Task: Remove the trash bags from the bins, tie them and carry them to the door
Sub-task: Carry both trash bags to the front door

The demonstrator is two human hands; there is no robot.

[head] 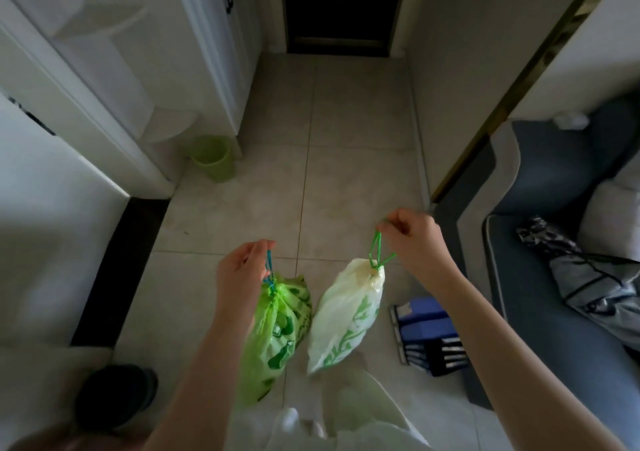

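My left hand (pixel 242 270) pinches the blue-green drawstring of a bright green trash bag (pixel 277 333), which hangs tied shut above the tiled floor. My right hand (pixel 414 239) pinches the green drawstring loop of a white trash bag with green print (pixel 349 315), also cinched at the top and hanging. The two bags dangle side by side, almost touching. A dark door (pixel 341 7) stands at the far end of the hallway, straight ahead.
An empty green bin (pixel 213 159) stands at the left by a white cabinet (pixel 214 52). A dark round bin (pixel 116 395) sits at lower left. Blue folders (pixel 427 334) lie on the floor beside a grey sofa (pixel 554 208) at the right.
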